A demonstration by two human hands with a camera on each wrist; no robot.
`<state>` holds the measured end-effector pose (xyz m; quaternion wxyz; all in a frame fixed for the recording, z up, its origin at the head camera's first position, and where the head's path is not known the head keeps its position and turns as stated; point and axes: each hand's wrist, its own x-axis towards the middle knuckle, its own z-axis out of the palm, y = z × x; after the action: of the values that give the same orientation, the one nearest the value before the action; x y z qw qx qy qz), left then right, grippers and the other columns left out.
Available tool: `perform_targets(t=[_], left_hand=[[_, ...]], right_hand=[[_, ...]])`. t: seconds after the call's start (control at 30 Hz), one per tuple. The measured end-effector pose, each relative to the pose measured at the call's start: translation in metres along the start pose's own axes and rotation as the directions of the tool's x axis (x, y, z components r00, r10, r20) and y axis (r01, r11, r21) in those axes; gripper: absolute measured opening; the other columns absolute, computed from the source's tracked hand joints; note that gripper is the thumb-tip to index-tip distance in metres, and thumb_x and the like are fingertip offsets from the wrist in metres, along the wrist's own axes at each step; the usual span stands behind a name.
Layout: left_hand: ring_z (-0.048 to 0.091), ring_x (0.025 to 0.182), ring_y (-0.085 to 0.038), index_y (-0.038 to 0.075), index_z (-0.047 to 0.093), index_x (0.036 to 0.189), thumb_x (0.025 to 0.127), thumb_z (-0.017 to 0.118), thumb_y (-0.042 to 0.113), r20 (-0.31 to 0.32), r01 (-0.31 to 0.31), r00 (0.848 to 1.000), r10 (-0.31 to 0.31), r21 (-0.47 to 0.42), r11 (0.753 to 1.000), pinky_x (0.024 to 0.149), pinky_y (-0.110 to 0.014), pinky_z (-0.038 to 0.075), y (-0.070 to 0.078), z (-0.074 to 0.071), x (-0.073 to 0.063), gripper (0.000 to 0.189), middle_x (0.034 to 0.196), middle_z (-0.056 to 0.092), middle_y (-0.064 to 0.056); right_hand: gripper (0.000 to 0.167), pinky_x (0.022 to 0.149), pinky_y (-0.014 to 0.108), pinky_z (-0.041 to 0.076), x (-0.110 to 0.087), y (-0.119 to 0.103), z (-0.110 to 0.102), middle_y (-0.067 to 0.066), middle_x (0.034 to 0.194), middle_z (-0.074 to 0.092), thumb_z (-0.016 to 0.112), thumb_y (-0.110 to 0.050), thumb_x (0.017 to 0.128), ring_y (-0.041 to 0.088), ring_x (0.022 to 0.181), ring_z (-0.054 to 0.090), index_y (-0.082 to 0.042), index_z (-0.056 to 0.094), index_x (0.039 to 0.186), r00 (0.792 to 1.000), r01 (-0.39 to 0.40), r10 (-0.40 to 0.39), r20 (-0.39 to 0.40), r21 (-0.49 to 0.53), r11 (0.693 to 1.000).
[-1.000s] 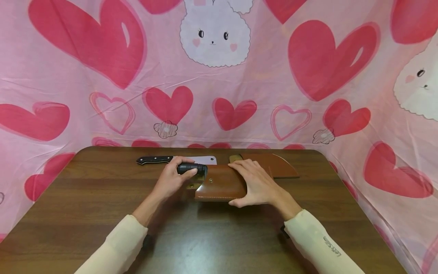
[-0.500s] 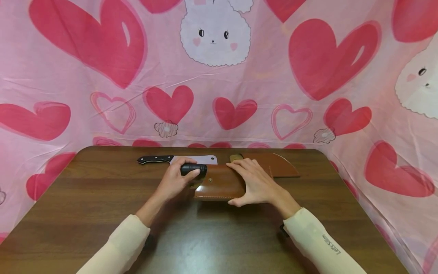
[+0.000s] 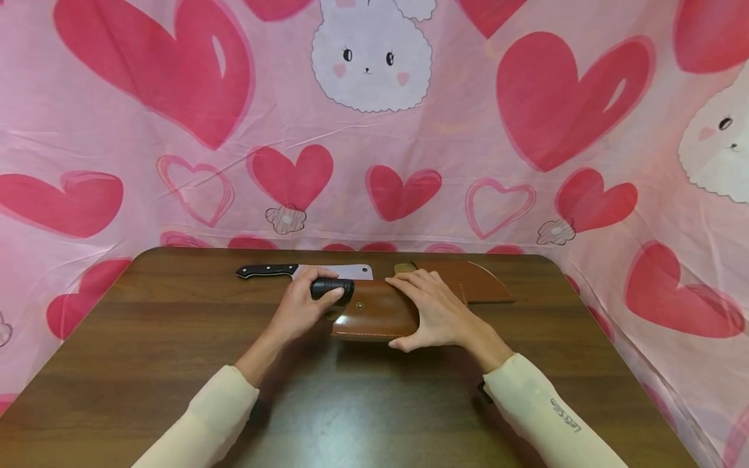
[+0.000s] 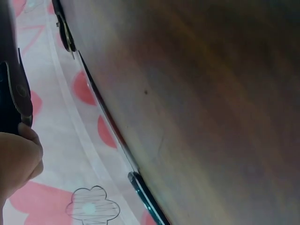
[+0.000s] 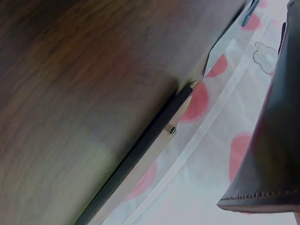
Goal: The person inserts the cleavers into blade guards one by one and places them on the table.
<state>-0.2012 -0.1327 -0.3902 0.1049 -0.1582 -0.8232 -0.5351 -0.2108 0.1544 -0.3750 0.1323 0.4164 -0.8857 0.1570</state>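
The brown sheath point(image 3: 374, 312) is up off the bench point(image 3: 328, 403) in front of you, with the black handle point(image 3: 331, 288) right at its mouth and any blade hidden. Your left hand point(image 3: 301, 304) pinches the handle; your right hand point(image 3: 435, 312) grips the sheath across 2 edges. The step looks like seating the knife; next probably calls for a straight push, sheath steady. Behind lie 1 bare cleaver point(image 3: 345, 272) and a 2nd sheath point(image 3: 486, 284).
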Motion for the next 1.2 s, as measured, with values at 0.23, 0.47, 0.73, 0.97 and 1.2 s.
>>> perform_targets(t=[0.23, 0.47, 0.73, 0.97, 1.2], left_hand=[[0.057, 0.104, -0.03, 0.001, 0.068, 0.119, 0.089, 0.079, 0.011, 0.104, 0.011, 0.994, -0.016, 0.045, 0.999, 0.085, -0.042, 0.05, 0.001, -0.008, 0.007, 0.033, 0.115, 0.061, -0.015], [0.06, 0.101, -0.025, 0.001, 0.071, 0.115, 0.088, 0.08, 0.009, 0.206, 0.047, 0.977, -0.052, 0.029, 0.999, 0.084, -0.036, 0.05, -0.007, -0.009, 0.015, 0.03, 0.114, 0.067, -0.013], [0.061, 0.088, -0.02, -0.001, 0.073, 0.108, 0.085, 0.082, 0.009, 0.298, 0.084, 0.95, -0.092, 0.038, 0.996, 0.078, -0.033, 0.049, -0.024, -0.006, 0.013, 0.026, 0.101, 0.07, -0.011], [0.06, 0.087, -0.023, 0.0, 0.073, 0.107, 0.085, 0.082, 0.008, 0.357, 0.159, 0.92, -0.164, 0.041, 0.986, 0.079, -0.035, 0.048, -0.031, -0.005, 0.012, 0.025, 0.097, 0.069, -0.01], [0.059, 0.089, -0.025, -0.001, 0.073, 0.108, 0.085, 0.081, 0.007, 0.39, 0.19, 0.902, -0.187, 0.031, 0.981, 0.082, -0.036, 0.046, -0.035, -0.005, 0.014, 0.025, 0.096, 0.07, -0.009]], right_hand=[[0.104, 0.095, 0.049, 0.041, -0.004, 0.003, 0.001, 0.01, 0.142, 0.054, 0.083, -0.065, 0.064, 0.026, 0.125, 0.048, -0.007, 0.052, 0.145, 1.0, -0.015, 0.015, 0.024, 0.013, 1.0], [0.106, 0.1, 0.053, 0.041, -0.01, 0.007, 0.005, 0.01, 0.144, 0.052, 0.082, -0.066, 0.065, 0.028, 0.128, 0.048, -0.007, 0.05, 0.148, 0.995, -0.041, 0.042, 0.088, -0.01, 0.999], [0.106, 0.105, 0.055, 0.039, -0.013, 0.005, 0.016, 0.011, 0.144, 0.052, 0.081, -0.066, 0.067, 0.029, 0.13, 0.047, -0.007, 0.048, 0.149, 0.98, -0.056, 0.06, 0.19, -0.028, 0.998], [0.107, 0.106, 0.052, 0.04, -0.015, 0.002, 0.024, 0.009, 0.147, 0.049, 0.08, -0.067, 0.068, 0.026, 0.132, 0.044, -0.01, 0.045, 0.151, 0.956, -0.112, 0.112, 0.272, -0.015, 0.994], [0.107, 0.107, 0.051, 0.039, -0.016, 0.003, 0.029, 0.007, 0.149, 0.047, 0.08, -0.068, 0.068, 0.026, 0.133, 0.044, -0.012, 0.044, 0.152, 0.942, -0.144, 0.135, 0.306, 0.005, 0.99]])
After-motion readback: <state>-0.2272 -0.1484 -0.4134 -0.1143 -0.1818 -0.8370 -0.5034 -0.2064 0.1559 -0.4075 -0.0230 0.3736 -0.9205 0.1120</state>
